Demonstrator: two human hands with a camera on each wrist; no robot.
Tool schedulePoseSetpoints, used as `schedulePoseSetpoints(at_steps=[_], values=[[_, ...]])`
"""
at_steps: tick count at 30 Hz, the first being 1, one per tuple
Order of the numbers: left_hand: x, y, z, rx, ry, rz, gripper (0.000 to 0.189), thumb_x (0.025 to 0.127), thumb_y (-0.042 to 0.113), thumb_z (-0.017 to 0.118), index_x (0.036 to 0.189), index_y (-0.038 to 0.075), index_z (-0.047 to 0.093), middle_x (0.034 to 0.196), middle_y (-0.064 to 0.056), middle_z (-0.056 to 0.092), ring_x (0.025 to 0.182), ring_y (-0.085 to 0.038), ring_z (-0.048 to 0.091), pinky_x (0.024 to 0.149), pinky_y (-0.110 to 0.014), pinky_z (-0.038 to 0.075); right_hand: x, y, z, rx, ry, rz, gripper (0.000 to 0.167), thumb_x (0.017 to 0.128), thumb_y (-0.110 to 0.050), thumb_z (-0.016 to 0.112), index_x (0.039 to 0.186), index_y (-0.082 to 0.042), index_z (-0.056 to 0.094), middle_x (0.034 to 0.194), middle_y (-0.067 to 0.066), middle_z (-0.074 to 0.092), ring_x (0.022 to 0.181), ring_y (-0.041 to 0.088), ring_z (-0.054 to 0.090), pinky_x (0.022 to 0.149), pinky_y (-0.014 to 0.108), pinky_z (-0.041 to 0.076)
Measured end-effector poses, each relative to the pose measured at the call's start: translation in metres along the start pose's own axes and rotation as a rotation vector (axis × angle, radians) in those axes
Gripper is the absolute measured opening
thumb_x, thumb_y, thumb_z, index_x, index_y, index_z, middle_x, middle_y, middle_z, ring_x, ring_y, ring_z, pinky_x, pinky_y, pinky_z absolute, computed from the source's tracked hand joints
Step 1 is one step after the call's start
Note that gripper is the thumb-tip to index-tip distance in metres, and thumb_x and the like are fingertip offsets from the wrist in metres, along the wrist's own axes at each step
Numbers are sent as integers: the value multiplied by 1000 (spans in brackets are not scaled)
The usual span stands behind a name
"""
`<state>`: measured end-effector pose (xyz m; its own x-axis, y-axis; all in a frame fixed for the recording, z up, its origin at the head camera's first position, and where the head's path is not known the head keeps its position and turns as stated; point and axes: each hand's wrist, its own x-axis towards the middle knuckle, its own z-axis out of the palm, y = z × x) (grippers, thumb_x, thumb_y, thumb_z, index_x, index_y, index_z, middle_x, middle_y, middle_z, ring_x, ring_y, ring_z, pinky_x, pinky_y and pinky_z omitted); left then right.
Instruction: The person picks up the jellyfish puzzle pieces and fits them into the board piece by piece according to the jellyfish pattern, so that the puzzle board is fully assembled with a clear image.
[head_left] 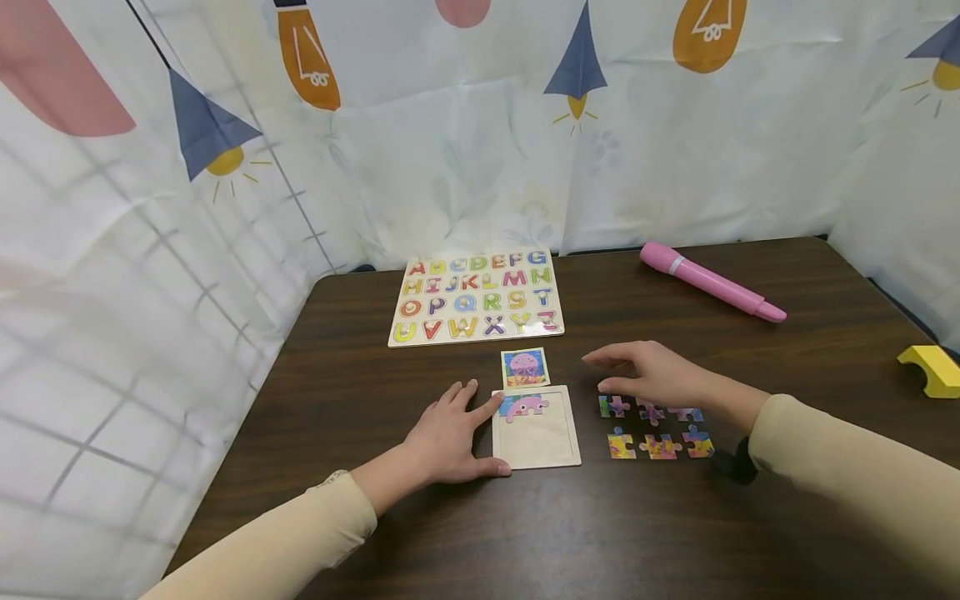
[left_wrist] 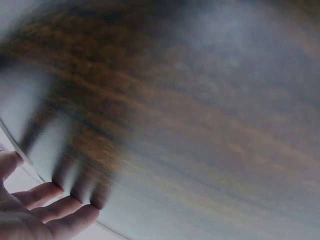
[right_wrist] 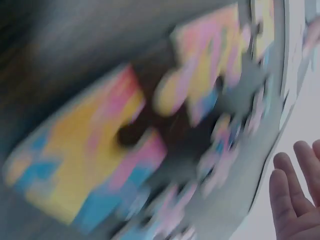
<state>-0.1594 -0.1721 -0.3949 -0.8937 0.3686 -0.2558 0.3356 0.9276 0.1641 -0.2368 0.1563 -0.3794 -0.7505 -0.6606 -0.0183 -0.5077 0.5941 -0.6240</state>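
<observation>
My left hand [head_left: 453, 437] rests spread on the table at the left side of a pale wooden puzzle tray [head_left: 536, 442]. Its thumb and index finger touch the tray's edge. Joined jigsaw pieces [head_left: 517, 407] with a pink sea creature lie in the tray's upper left. Just above the tray sits a small jellyfish picture card [head_left: 525, 367]. My right hand [head_left: 663, 375] hovers over the loose jigsaw pieces [head_left: 661, 447], fingers extended and thumb apart, holding nothing visible. Those pieces lie in two rows right of the tray; the hand partly hides the upper row.
An alphabet board [head_left: 477, 298] with colourful letters lies at the back left. A pink marker-shaped stick [head_left: 712, 283] lies at the back right. A yellow arched block [head_left: 932, 371] sits at the right edge. Patterned curtains [head_left: 480, 142] hang behind the dark table [head_left: 360, 383].
</observation>
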Motion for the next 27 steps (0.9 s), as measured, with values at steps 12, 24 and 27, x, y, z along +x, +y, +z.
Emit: schedulePoseSetpoints(at_steps=[12,24,27], values=[[1,0,-1,6,-1,-6,98,80,72,72,160,27,37,166,-19,30,153,-43,29,116,-60,38,-42,63,-43,-65,114,151,50,94,-21,75,137,2,61,133,23,67,121,40,65,99,55,52],[0,1,0,-8,-10,-11,98,81,71,72,160,27,36,166,-19,29,153,-43,28,116,-62,37,-46,83,-39,-28,51,186,47,88,-29,82,126,-4,69,125,15,64,111,32,62,95,53,54],[0,1,0,-11,-10,-12,98,80,71,72,160,27,36,167,-19,29,153,-43,28,116,-62,37,-44,83,-37,-52,59,191,45,86,-31,83,121,-5,70,121,14,62,107,31,60,94,54,52]])
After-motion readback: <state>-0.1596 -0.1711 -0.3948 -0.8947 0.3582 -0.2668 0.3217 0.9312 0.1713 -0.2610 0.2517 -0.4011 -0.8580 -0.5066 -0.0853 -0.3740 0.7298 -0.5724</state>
